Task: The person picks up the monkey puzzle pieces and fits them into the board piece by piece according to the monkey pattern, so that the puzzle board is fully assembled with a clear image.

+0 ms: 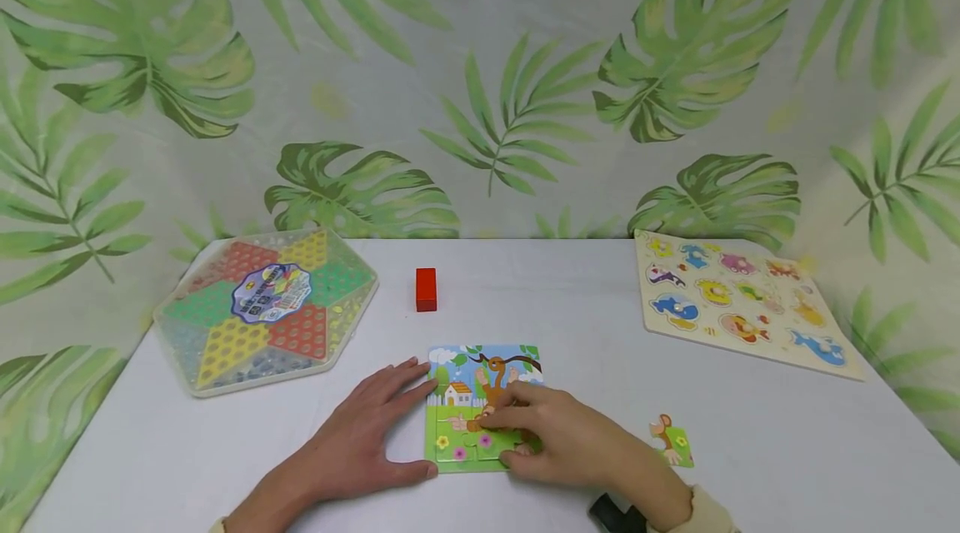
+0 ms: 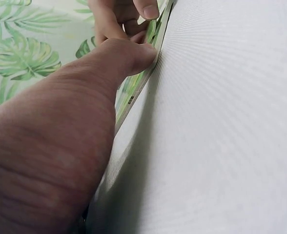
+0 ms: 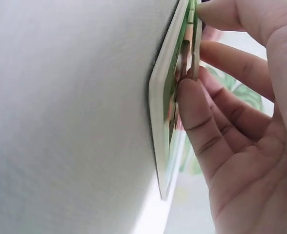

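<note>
A small jigsaw puzzle with a monkey, a house and flowers lies flat on the white table. My left hand rests at its left side, fingertips at the left edge and thumb by the lower left corner. Over the puzzle's lower right part, my right hand pinches a puzzle piece between thumb and fingers. In the right wrist view that piece stands slightly raised from the board; my fingers hide much of it from above. A loose piece with a monkey and a yellow flower lies to the right, beside my right forearm.
A hexagonal Chinese checkers box lies at the back left. Behind the puzzle stands a red block. A wooden peg puzzle board is at the back right. Some black object shows under my right wrist. Leaf-patterned cloth hangs behind the table.
</note>
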The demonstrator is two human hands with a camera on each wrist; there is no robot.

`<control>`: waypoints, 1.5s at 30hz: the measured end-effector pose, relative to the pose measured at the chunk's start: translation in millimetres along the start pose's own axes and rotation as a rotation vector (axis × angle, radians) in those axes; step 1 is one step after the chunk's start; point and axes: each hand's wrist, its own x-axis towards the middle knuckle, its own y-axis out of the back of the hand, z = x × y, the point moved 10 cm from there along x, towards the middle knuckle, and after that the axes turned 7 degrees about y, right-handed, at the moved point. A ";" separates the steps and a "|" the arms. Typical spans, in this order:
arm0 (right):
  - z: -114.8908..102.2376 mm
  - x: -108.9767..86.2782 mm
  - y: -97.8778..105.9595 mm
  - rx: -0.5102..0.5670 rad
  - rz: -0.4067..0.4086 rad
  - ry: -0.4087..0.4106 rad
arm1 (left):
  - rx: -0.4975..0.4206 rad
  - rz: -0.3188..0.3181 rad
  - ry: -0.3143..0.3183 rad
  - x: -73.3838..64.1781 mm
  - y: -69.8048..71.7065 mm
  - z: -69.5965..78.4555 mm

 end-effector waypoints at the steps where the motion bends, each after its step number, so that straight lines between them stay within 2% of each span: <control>1: -0.1 0.1 -0.8 0.000 -0.003 -0.001 | 0.001 -0.004 0.003 0.0 -0.3 -0.1; 10: -3.5 1.2 -2.9 -0.021 -0.009 0.007 | 0.008 -0.007 0.002 0.6 -0.1 -0.3; 19: -4.3 2.6 -3.9 0.014 -0.015 -0.007 | -0.004 -0.016 0.007 1.0 -2.2 -1.9; 28: -8.0 1.6 -3.4 -0.066 -0.029 0.011 | -0.012 -0.012 -0.002 1.4 -1.3 -1.4; 45: -6.3 -1.1 -4.6 -0.062 -0.042 0.001 | -0.001 -0.013 0.008 1.2 -0.7 -0.6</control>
